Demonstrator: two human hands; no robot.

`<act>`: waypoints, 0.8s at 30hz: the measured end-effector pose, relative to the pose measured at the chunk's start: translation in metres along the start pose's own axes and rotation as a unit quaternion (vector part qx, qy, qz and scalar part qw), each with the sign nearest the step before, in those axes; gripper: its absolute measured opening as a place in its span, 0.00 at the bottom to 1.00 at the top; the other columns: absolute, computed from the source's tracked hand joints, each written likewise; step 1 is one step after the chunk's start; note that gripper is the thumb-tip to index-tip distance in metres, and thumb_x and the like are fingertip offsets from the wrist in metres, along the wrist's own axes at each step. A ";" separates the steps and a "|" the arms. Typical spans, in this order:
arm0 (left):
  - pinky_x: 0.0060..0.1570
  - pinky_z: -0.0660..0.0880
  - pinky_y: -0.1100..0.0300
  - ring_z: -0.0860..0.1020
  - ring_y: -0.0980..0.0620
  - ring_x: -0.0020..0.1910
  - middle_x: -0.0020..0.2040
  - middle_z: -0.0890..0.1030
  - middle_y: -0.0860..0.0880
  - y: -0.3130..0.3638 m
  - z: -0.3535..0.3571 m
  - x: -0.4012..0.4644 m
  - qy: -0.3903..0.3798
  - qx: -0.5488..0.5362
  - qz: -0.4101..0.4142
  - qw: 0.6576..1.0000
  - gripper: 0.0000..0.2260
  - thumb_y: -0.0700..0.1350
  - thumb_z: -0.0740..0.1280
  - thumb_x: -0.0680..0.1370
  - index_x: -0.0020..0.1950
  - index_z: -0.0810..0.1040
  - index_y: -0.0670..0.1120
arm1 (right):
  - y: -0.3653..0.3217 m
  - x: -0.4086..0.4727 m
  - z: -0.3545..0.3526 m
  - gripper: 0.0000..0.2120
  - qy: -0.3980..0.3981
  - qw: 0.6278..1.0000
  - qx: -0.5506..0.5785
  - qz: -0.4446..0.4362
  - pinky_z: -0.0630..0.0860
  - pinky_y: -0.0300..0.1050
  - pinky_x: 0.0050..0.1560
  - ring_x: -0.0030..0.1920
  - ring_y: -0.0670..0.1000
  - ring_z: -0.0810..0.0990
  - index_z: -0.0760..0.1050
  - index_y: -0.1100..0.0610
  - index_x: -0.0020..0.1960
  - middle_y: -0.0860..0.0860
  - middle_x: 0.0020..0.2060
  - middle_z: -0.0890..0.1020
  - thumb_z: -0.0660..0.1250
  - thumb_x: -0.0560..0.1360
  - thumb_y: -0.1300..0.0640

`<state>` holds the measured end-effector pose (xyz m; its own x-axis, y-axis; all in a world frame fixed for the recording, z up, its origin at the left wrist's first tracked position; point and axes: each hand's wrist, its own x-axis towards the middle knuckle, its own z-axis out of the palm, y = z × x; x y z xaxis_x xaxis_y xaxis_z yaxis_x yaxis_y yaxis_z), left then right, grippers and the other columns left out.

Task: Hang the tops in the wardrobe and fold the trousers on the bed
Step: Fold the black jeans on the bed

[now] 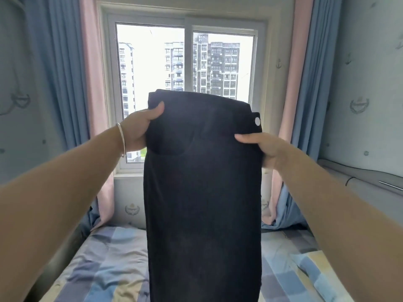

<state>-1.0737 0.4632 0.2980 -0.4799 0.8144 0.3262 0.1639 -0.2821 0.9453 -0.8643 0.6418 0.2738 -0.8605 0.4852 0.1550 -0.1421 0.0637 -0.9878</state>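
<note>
A pair of dark navy trousers hangs upright in front of me, waistband at the top, with a white button at its right corner. My left hand pinches the left side of the waist, thumb on the front. My right hand grips the right side just below the button. The legs drop straight down over the bed and run out of the frame at the bottom. No tops or wardrobe are in view.
The bed has a blue, grey and cream checked cover. A window stands behind the trousers, flanked by pink and blue curtains. A grey padded ledge runs along the right wall.
</note>
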 end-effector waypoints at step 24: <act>0.61 0.73 0.52 0.77 0.46 0.55 0.58 0.80 0.46 0.007 0.021 -0.007 0.213 0.301 0.163 0.915 0.19 0.54 0.59 0.80 0.61 0.76 0.43 | -0.066 -0.031 0.009 0.17 0.310 0.837 -0.365 -0.264 0.74 0.46 0.59 0.52 0.49 0.78 0.76 0.51 0.59 0.45 0.50 0.79 0.71 0.71 0.50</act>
<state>-1.0509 0.4660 0.3018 -0.5929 0.4280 0.6821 0.7414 -0.0405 0.6698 -0.8323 0.6147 0.3343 -0.3203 0.5660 0.7596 0.1092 0.8186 -0.5639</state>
